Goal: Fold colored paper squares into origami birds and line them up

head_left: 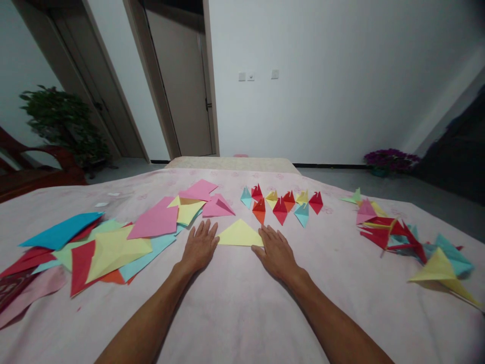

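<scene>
A pale yellow sheet of paper (239, 234), folded into a triangle, lies flat on the pink cloth with its point facing away from me. My left hand (200, 244) rests flat by its left corner, fingers stretched out and the thumb side touching the edge. At the right corner my right hand (276, 248) lies palm down, with its fingertips on or against the paper. Neither hand grips anything. Just beyond the triangle stand several small folded paper cranes (280, 210) in red, orange, yellow and light blue.
On the left spreads a pile of coloured paper sheets (117, 250), with a pink sheet (157, 220) on top. More folded paper shapes (397, 237) are heaped at the right. The pink patterned tablecloth (242, 313) covers the table. A potted plant (64, 121) stands behind, left.
</scene>
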`<state>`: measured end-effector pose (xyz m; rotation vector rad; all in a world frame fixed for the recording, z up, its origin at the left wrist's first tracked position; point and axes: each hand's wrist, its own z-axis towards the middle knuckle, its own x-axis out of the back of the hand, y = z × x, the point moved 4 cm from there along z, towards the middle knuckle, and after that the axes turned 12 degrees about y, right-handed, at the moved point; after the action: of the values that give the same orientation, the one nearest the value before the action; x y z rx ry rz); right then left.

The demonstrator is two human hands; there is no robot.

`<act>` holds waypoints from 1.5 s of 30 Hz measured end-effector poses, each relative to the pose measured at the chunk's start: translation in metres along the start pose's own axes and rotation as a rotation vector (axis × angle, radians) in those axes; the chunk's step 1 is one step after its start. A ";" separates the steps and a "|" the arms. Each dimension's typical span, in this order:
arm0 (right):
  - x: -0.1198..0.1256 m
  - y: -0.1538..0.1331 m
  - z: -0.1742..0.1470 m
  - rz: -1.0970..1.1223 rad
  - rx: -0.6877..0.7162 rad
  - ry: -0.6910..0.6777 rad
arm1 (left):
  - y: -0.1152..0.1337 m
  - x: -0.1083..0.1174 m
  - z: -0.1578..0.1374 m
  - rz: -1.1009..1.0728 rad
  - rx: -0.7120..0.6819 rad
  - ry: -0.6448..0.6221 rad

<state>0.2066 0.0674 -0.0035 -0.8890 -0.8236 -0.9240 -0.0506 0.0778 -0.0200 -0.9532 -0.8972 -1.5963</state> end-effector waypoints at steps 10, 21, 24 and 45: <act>0.028 -0.022 0.005 0.250 0.211 0.328 | 0.019 0.048 -0.008 -0.270 -0.105 0.414; 0.036 -0.011 0.006 0.274 0.404 0.291 | 0.017 0.044 -0.008 -0.882 -0.006 0.326; 0.035 -0.015 0.005 0.265 0.466 0.258 | 0.016 0.036 -0.007 -0.902 -0.043 0.241; 0.022 -0.015 0.007 0.283 0.285 0.099 | 0.010 0.029 0.002 -0.580 0.012 0.064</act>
<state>0.1994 0.0619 0.0230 -0.6838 -0.7020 -0.5812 -0.0454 0.0664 0.0080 -0.6556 -1.2079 -2.0875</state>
